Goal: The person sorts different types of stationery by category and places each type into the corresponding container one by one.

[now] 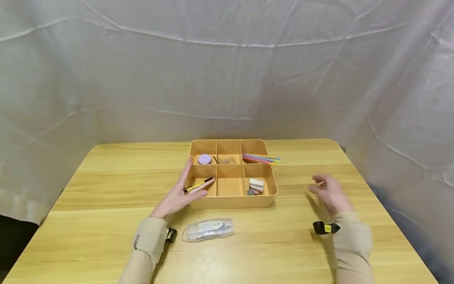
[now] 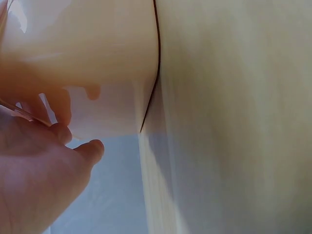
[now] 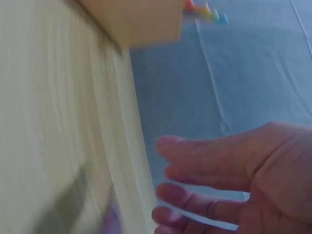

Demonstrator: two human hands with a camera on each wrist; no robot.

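Observation:
My left hand (image 1: 177,199) rests at the front left corner of a tan divided organizer box (image 1: 230,202). Its fingers lie along the box's left side, and the thumb is spread over the front rim. A yellow-and-black pen (image 1: 199,184) and a pale pink pen (image 1: 201,187) lie in the compartment beside that thumb. Right of the box, my right hand (image 1: 331,193) hovers over the table, fingers loosely bent, nothing visibly held. Below it shows part of a small pinkish thing (image 1: 330,211), a purple blur in the right wrist view; its kind is unclear.
A clear plastic case (image 1: 208,229) with pens lies in front of the box. The box also holds a purple round item (image 1: 204,159), small brown pieces (image 1: 227,160), colored pencils (image 1: 260,158) jutting past the right rim, and white erasers (image 1: 256,184). A grey curtain (image 1: 227,79) hangs behind.

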